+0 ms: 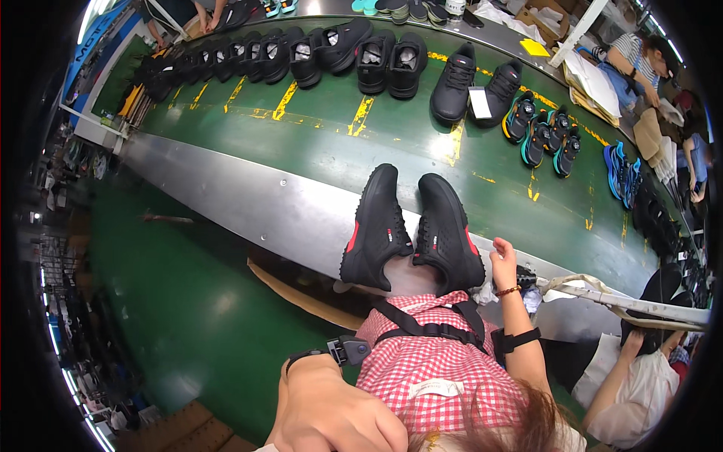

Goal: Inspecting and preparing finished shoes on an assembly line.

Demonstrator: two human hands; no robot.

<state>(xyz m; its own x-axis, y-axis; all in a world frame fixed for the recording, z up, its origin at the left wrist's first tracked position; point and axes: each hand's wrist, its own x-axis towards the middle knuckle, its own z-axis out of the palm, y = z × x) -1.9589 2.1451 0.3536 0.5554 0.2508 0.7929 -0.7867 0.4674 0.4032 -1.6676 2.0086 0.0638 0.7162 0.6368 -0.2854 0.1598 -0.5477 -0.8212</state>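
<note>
A pair of black sneakers with red heel trim stands before me on the metal edge of the line, toes pointing away: a left-side sneaker (374, 233) and a right-side sneaker (446, 233). My right hand (503, 265) is raised just right of the right-side sneaker, apart from it, its fingers loosely bent and holding nothing visible. Low in the picture and close to the camera is my left hand (339, 410), knuckles up and fingers curled down. The lower edge cuts off its fingertips, so anything in them is hidden.
Beyond the sneakers runs a green conveyor belt (301, 143) with yellow marks. Several black shoes (403, 66) line its far side; a black pair with a white tag (480, 102), black-and-teal shoes (536, 139) and blue shoes (621, 173) stand farther right. Other people (640, 60) work at right.
</note>
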